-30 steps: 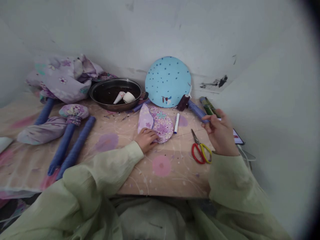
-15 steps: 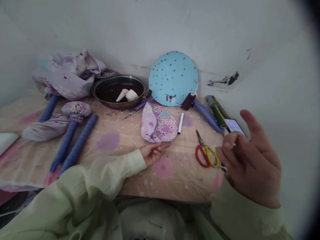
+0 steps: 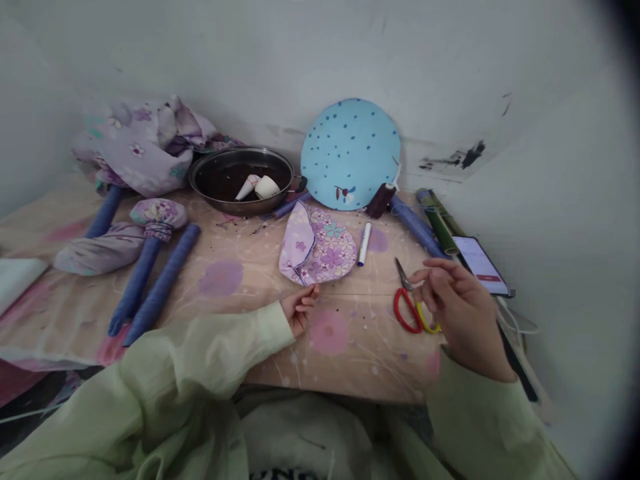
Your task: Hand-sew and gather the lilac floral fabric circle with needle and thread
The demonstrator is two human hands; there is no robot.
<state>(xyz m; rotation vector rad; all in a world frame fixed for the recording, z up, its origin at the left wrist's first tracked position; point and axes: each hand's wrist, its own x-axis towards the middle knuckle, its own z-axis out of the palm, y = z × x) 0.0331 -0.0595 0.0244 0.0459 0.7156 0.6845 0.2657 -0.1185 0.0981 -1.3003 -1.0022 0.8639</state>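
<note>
"One white object (image 3: 23, 280) is jutting in at the far left; what is it?"

"I can't tell, as only part of it is showing. Beside it, a lilac cloth bundle (image 3: 140, 150) is slumping at the back of the table (image 3: 380, 367), and blue-wrapped rods (image 3: 163, 287) are lying in front of it. One of them is wearing a knob of gathered floral fabric (image 3: 159, 215)."

"And next along?"

"A shallow metal pan (image 3: 225, 203) is holding two white cones (image 3: 249, 187)."

"What's the left hand (image 3: 299, 311) doing?"

"It's resting palm inward with its fingers loosely curled, right at the near edge of the flowered cloth piece (image 3: 333, 253). I can't tell whether it's gripping that edge. The piece is lying flat at mid-table, its left flap showing dark blue edging."

"Behind that?"

"A dotted blue disc (image 3: 350, 150) is leaning on the wall (image 3: 450, 80). To its right, a capped marker (image 3: 365, 244) is lying beside the cloth, and a dark spool (image 3: 381, 200) is tilting at the disc's foot. A thin dark line (image 3: 360, 294) is running rightward from near the left hand; I can't tell if it's thread."

"And the right side?"

"Scissors (image 3: 409, 312) are lying beneath the right hand (image 3: 463, 310), which is hovering with fingers bent and thumb close against them. Anything pinched there is too small to tell. Bamboo pieces (image 3: 440, 223) and a lit phone (image 3: 483, 265) are lying beyond."
</note>
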